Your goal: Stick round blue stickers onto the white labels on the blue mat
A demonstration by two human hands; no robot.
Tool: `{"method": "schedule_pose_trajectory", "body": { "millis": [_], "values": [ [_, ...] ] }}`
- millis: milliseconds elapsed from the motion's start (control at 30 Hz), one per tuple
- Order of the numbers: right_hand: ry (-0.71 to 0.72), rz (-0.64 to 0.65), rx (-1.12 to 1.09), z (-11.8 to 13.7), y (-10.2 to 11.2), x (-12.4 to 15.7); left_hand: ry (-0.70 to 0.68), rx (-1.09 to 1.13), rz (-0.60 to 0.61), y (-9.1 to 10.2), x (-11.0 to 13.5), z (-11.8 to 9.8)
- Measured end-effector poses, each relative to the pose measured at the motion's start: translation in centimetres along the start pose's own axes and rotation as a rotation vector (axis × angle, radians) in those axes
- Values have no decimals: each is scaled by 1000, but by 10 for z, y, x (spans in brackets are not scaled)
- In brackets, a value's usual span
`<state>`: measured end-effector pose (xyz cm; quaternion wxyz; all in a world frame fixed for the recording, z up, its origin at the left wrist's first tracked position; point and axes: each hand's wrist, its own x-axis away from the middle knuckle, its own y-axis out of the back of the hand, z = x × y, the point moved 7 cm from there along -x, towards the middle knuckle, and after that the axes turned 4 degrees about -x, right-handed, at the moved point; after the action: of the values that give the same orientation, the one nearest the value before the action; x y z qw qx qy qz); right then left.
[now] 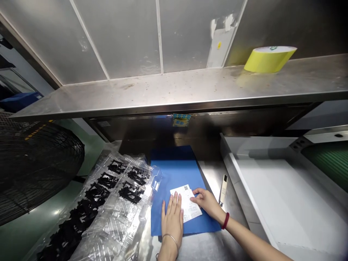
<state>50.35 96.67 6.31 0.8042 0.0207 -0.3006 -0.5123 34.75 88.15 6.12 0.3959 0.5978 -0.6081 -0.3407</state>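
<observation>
A white printed paper slip (187, 212) with a QR code in its upper corner lies on a blue sheet (176, 170). My left hand (173, 219) rests flat across the slip's left part, fingers stretched out and a bracelet at the wrist. At the slip's right edge, my right hand (208, 203) pinches the paper between thumb and index finger, with a dark red band on that wrist. Whether the slip is one layer or several, I cannot tell. Just right of the blue sheet lies a slim beige utility knife (223, 189).
Clear plastic trays (108, 221) holding black parts (132, 192) lie at left, beside a large black fan (40, 159). A white bin (288, 192) stands at right. Above runs a metal shelf (163, 87) carrying a yellow tape roll (269, 61).
</observation>
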Motion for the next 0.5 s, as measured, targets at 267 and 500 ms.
{"method": "schedule_pose_trajectory", "body": {
  "millis": [267, 500],
  "values": [
    [11, -13, 102, -6, -4, 14, -5, -66, -31, -3, 1, 0],
    [304, -273, 251, 62, 47, 6, 13, -84, -97, -13, -1, 3]
  ]
}}
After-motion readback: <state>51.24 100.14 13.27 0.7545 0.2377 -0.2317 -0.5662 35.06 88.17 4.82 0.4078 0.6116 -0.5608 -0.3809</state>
